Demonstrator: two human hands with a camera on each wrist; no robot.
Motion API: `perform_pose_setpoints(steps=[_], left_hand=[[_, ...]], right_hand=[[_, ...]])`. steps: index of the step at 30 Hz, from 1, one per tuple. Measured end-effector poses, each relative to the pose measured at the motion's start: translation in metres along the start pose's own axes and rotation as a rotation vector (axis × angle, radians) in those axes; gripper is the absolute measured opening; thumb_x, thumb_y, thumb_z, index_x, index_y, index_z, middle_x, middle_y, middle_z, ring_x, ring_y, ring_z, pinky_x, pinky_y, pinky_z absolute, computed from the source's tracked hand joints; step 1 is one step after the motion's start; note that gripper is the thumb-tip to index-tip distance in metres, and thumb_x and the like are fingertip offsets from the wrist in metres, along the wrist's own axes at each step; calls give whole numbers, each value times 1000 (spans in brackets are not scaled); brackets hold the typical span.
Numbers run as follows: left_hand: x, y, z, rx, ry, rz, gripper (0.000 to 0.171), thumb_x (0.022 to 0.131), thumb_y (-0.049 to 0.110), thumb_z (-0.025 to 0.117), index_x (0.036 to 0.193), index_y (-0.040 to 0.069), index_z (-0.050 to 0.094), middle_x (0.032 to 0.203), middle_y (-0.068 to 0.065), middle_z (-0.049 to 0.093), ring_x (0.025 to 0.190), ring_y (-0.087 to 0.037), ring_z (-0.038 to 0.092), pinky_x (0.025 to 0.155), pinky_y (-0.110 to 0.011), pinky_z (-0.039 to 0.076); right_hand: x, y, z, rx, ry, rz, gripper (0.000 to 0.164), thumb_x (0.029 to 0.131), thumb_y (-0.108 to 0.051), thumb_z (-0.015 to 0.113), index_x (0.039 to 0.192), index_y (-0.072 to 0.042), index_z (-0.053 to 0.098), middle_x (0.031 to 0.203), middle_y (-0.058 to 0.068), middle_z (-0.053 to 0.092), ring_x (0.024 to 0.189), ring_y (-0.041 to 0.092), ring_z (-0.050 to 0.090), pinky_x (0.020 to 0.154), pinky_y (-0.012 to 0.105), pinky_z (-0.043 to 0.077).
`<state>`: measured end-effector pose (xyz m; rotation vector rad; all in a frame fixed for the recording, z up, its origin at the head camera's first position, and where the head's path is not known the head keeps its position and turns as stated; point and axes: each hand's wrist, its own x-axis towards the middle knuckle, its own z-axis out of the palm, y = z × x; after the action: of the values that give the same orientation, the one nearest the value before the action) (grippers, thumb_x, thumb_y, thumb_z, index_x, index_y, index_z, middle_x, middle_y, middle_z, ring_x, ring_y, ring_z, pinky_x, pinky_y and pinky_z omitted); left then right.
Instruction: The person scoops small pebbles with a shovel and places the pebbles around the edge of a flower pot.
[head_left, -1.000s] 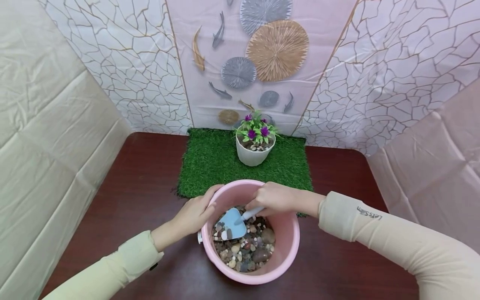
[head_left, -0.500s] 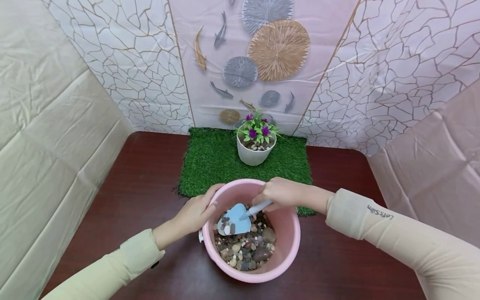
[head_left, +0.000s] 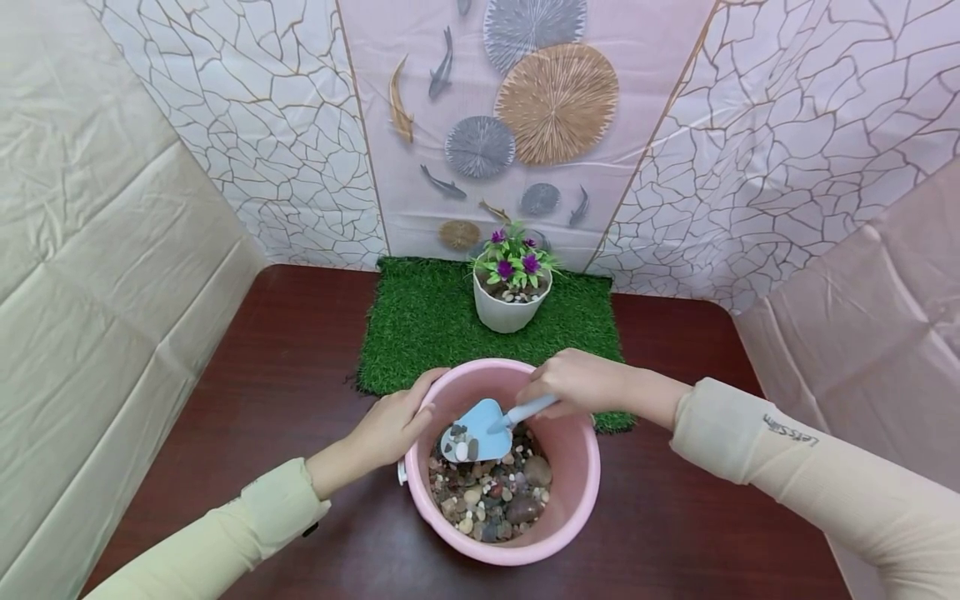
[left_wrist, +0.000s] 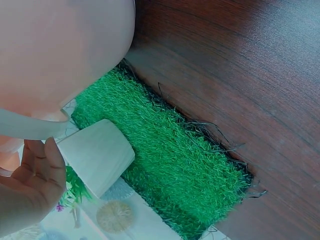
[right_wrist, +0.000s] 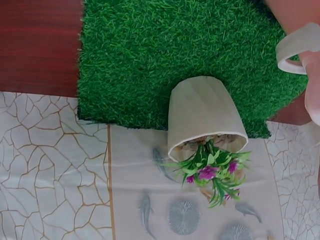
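Note:
A pink bucket (head_left: 590, 500) holds a bed of mixed pebbles (head_left: 495, 504) in several colours and sizes. My left hand (head_left: 382, 427) grips its rim on the left, thumb over the edge; in the left wrist view the same hand (left_wrist: 40, 175) shows curled fingertips by the bucket's pale rim. With my right hand (head_left: 573, 382) I hold the pale handle of a trowel (head_left: 489, 423). Its light blue blade is tilted above the pebbles inside the bucket, with several small stones (head_left: 461, 444) near its tip. The right wrist view shows no part of the right hand.
Behind the bucket lies a green artificial grass mat (head_left: 416, 325) with a white flowerpot (head_left: 507, 313) of purple flowers (head_left: 529, 263) on it. All stand on a dark red-brown table (head_left: 285, 350). Patterned sheets (head_left: 292, 150) hang behind, and beige cloth (head_left: 90, 275) covers the left side.
My right hand has drawn the trowel up and to the right, away from the pebble bed, with stones on its blade. The left hand stays on the rim.

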<state>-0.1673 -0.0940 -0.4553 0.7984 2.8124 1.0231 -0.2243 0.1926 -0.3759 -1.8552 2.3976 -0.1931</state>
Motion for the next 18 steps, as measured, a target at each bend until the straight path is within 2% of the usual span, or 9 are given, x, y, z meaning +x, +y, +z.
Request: perform_pose_setpoints(steps=[6, 10, 15, 18], left_hand=[[1, 0, 0, -6, -11, -4, 50, 95, 15, 43, 144, 14, 32, 68, -4, 58, 52, -5, 49, 53, -24, 40], [0, 0, 0, -20, -25, -12, 50, 96, 15, 43, 144, 13, 31, 65, -4, 56, 48, -3, 48, 50, -23, 40], [-1, 0, 0, -44, -48, -35, 50, 97, 17, 42, 145, 14, 29, 62, -2, 53, 43, -2, 45, 45, -22, 39], [-1, 0, 0, -44, -49, -37, 50, 97, 17, 42, 145, 14, 29, 60, 0, 49, 42, -2, 44, 45, -22, 39]], right_hand=[[-6, 0, -11, 8, 6, 9, 29, 77, -19, 76, 105, -17, 72, 88, -4, 72, 75, 7, 66, 64, 23, 52], [-12, 1, -18, 29, 21, -11, 32, 77, -15, 76, 108, -18, 72, 87, -5, 72, 73, 5, 65, 60, 19, 50], [-20, 4, -24, 15, 90, -61, 31, 77, -12, 76, 107, -16, 72, 80, -5, 70, 65, 3, 63, 55, 15, 46], [-26, 6, -28, -2, 122, -52, 28, 76, -11, 76, 103, -14, 73, 78, -5, 70, 64, 3, 63, 55, 16, 47]])
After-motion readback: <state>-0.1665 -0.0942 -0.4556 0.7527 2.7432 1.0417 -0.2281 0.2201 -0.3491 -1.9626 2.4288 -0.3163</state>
